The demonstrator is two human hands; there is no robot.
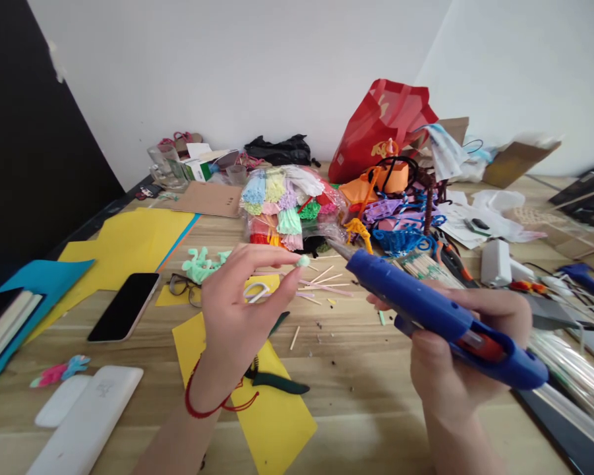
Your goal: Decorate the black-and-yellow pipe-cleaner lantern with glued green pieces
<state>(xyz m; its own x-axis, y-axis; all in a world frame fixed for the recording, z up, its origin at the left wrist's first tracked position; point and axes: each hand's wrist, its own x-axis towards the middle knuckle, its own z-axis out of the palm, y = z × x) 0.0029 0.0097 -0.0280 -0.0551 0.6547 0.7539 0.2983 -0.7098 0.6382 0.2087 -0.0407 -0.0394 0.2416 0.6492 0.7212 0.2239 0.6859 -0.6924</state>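
In the head view, pinching with the left hand [242,290] a small, round, pale-green piece [303,262], thumb and forefinger brought narrowly together on it, above the wood-grain tabletop [356,429]. Wearing a braided red cord bracelet [201,415] on the left wrist. Gripping in the right hand [445,376] a blue plastic glue gun [415,290], fingers wrapped around the body, with the pointed grey tip [343,249] aimed up and leftward, near the pale-green piece but apart from it. Beneath and beside the left hand, lying flat, a bright yellow paper strip [281,429], crossed by dark-green-handled cutters [279,382], partly hidden by the wrist. Just left of the left hand, a curly bundle of mint-green fuzzy stems [198,267]; farther left, a black-screened phone [124,307]. Beyond both hands, a clear plastic bag of multicoloured fuzzy stems [289,198], and behind to the right, a red carrier bag [370,132] with gold lettering.
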